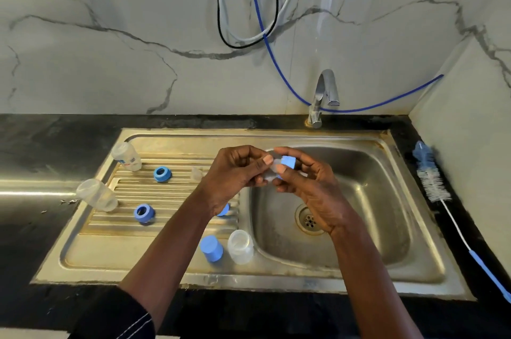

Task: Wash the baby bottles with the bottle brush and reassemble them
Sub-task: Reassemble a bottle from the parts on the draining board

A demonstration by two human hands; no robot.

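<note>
- A blue ring (pixel 288 163) and clear teat (pixel 272 170) are pinched at frame centre by curled fingers of the left hand (pixel 237 172) and right hand (pixel 307 186).
- A bottle (pixel 240 246) is stood below centre.
- The brush (pixel 432 182) is laid at right.

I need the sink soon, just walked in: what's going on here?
A person at the sink seems to be fitting a clear teat into a blue ring over the basin: the left hand pinches the teat, the right hand the ring. Three clear bottles, more blue rings and a blue cap wait on the drainboard. The bottle brush lies untouched on the counter to the right.
</note>
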